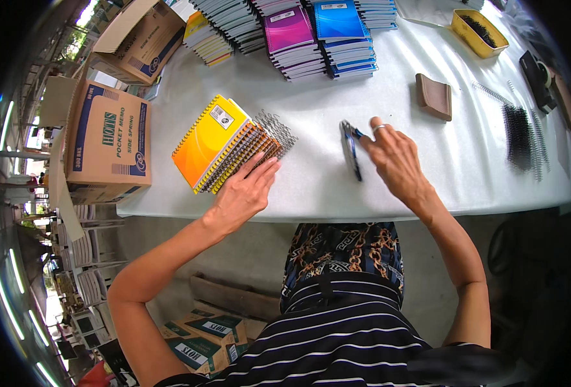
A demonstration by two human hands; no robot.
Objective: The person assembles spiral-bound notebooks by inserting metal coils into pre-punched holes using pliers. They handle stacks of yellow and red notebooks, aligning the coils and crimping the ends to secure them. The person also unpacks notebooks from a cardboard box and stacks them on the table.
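A stack of small spiral-bound notebooks (212,143) with a yellow-orange cover lies tilted on the table, coil edges fanned toward me. My left hand (240,197) rests against its near right side, fingers stretched out flat. Loose wire spirals (276,134) stick out past the stack's right end. On the right, my right hand (395,155), with a ring on one finger, hovers over the table, its fingers partly bent. Just left of those fingertips is a blurred pair of pliers (350,151) with dark blue handles; whether the fingers grip it is unclear.
Piles of notebooks with purple (288,29) and blue covers (338,22) stand at the back. Cardboard boxes (108,138) are at the left. A brown block (434,97), black wire spirals (518,138), a yellow tray (479,33) and a tape dispenser (538,82) lie toward the right.
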